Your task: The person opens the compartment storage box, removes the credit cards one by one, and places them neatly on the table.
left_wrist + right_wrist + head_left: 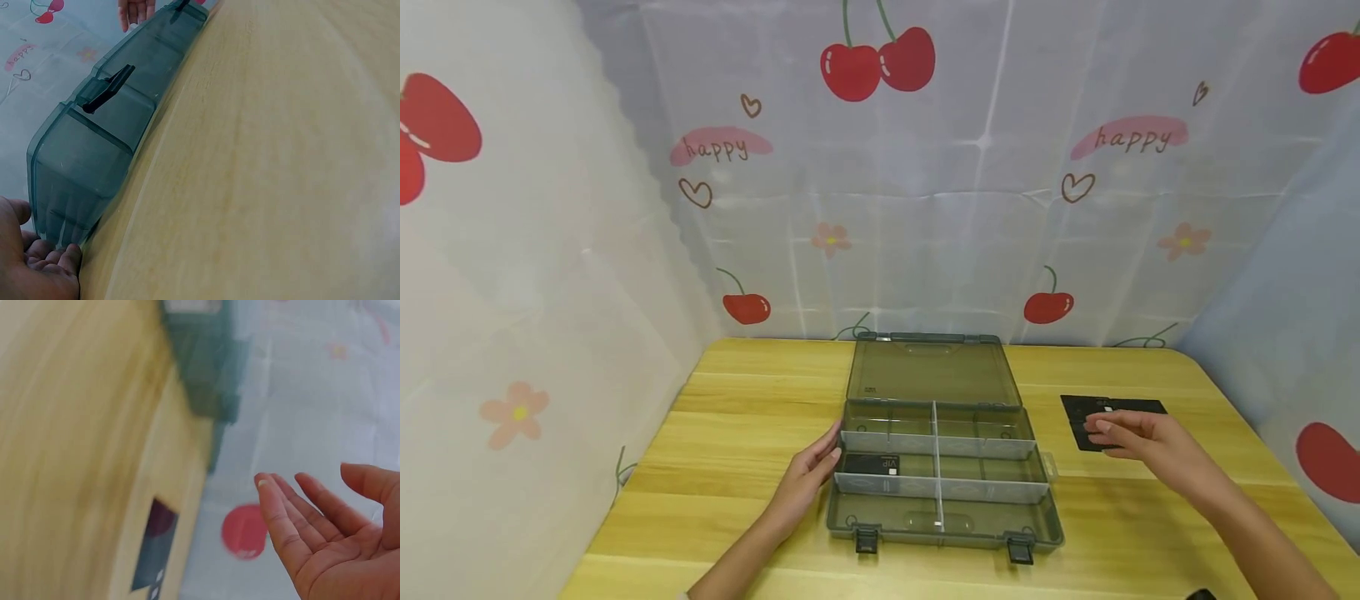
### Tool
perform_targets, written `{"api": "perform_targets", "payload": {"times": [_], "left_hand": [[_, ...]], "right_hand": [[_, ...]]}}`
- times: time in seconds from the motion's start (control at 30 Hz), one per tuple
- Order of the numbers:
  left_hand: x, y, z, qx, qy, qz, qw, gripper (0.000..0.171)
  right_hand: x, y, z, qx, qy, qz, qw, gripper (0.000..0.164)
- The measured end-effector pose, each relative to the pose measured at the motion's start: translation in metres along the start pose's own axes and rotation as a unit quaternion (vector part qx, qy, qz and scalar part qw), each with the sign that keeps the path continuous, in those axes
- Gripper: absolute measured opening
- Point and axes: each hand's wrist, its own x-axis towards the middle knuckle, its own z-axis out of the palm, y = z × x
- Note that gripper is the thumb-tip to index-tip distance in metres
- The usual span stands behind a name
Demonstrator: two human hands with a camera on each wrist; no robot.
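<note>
A translucent grey-green compartment box [995,518] lies with its lid folded back on the wooden table. In its left middle compartment is a black card marked VIP [871,464]. My left hand [802,485] rests against the box's left side, fingers along the wall and thumb at the rim. The left wrist view shows this hand [40,265] at the box's near corner. My right hand [1138,437] hovers over several black cards [1081,407] on the right, partly hiding them. In the right wrist view this hand [331,540] is empty, its fingers loosely extended.
The open lid [931,369] leans back toward the cherry-print curtain [910,217] behind the table. Two dark latches [867,539] project from the box's front edge. A small black object [1201,594] shows at the bottom edge. The curtain also hangs along both sides.
</note>
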Motion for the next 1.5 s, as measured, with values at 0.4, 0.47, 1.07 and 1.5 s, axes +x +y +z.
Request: {"api": "perform_targets", "payload": {"times": [0.4, 0.47, 1.07, 1.5], "left_hand": [[0.000, -0.003, 0.002, 0.009, 0.009, 0.007, 0.9999, 0.054], [0.000, -0.003, 0.001, 0.015, 0.007, 0.007, 0.9998, 0.055], [0.001, -0.002, -0.002, 0.012, -0.004, 0.007, 0.9999, 0.055], [0.001, -0.001, -0.001, 0.002, -0.005, 0.003, 1.0000, 0.054]], "right_hand": [[0.007, -0.051, 0.031, 0.073, -0.056, -0.017, 0.996, 0.047], [0.010, -0.057, 0.038, 0.090, -0.075, -0.022, 0.993, 0.048], [0.040, -0.090, 0.101, 0.172, -0.171, -0.002, 0.970, 0.048], [0.061, -0.103, 0.131, 0.216, -0.220, 0.059, 0.949, 0.051]]}}
